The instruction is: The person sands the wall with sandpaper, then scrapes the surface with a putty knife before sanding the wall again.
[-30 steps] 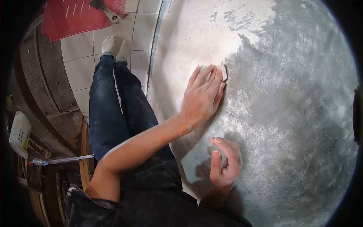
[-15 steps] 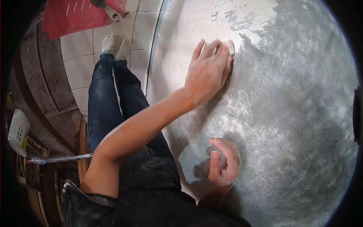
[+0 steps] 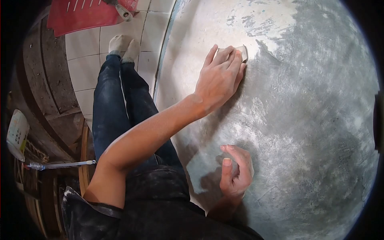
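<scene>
My left hand point(image 3: 221, 78) lies with its back towards me over the large grey-and-white surface point(image 3: 304, 120). Its fingers press down on a pale, flat piece of sandpaper point(image 3: 244, 53), whose edges stick out past the fingertips; most of it is hidden under the hand. Lower down, my right hand point(image 3: 239, 170) hovers close to the same surface. Its fingers are loosely curled, the thumb stands apart from them, and nothing is held between. White, scraped-looking patches show near the left hand, with darker grey to the right.
At the upper left, a red slotted plastic piece point(image 3: 84, 20) bears a putty knife point(image 3: 124, 14) above white floor tiles point(image 3: 83, 72). My socked feet point(image 3: 124, 46) rest there. A white perforated container point(image 3: 17, 134), a thin clear rod point(image 3: 64, 165) and dark wooden boards point(image 3: 52, 72) are at the left.
My left hand has shifted very slightly down with the sandpaper, whose edge shows more clearly. The right hand has hardly moved. The view has tilted a little.
</scene>
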Tool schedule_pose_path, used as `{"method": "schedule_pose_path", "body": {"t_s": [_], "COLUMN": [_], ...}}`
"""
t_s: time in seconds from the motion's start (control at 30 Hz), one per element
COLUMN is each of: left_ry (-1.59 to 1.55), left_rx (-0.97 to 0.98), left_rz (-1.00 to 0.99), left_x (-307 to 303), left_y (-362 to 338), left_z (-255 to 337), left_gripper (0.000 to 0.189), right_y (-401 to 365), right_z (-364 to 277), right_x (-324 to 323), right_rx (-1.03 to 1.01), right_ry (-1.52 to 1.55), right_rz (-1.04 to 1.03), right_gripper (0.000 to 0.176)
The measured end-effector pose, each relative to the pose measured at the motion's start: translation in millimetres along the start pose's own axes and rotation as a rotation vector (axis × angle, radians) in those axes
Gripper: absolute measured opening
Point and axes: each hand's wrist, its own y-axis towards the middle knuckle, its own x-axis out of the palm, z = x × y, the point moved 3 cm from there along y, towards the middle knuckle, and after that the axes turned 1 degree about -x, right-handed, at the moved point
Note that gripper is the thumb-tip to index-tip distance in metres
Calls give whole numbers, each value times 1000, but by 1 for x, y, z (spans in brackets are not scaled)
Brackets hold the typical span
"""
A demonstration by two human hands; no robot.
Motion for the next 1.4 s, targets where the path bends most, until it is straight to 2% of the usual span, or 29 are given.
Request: {"method": "schedule_pose_path", "body": {"t_s": [0.13, 0.23, 0.33, 0.43, 0.53, 0.63, 0.77, 1.0, 1.2, 1.3, 1.4], "left_ry": [-123, -83, -5, -31, -98, -114, -48, -166, -90, -198, -170], "left_rx": [-30, 11, -5, -14, -6, 29, 53, -23, -21, -130, -66], "left_rz": [-25, -37, 12, 60, -18, -13, 20, 9, 34, -62, -29], "left_x": [-4, -1, 9, 10, 1, -1, 3, -8, -4, -14, -15], "left_y": [-41, -33, 6, 1, -30, -34, 11, -23, 15, 2, -5], "left_z": [19, 13, -8, -8, 11, 13, -3, 21, 11, 27, 39], "left_gripper": [38, 40, 42, 42, 41, 42, 40, 38, 36, 35, 38], "right_y": [0, -2, 0, -2, 1, 0, -1, -1, 0, 2, 2], "right_z": [1, 3, 3, 2, 5, 5, 3, 2, 1, 1, 2], "right_x": [-1, 0, 0, 0, -1, 1, 0, -1, 1, 0, 0], "right_rx": [-6, 1, -8, -4, -8, -12, -11, -18, -15, -26, -13], "right_ry": [46, 77, 61, 58, 70, 82, 59, 77, 79, 76, 65], "right_rz": [8, -8, -10, -11, -13, -24, -29, -37, -37, -34, -45], "right_gripper": [23, 27, 27, 27, 27, 28, 28, 29, 29, 29, 28]}}
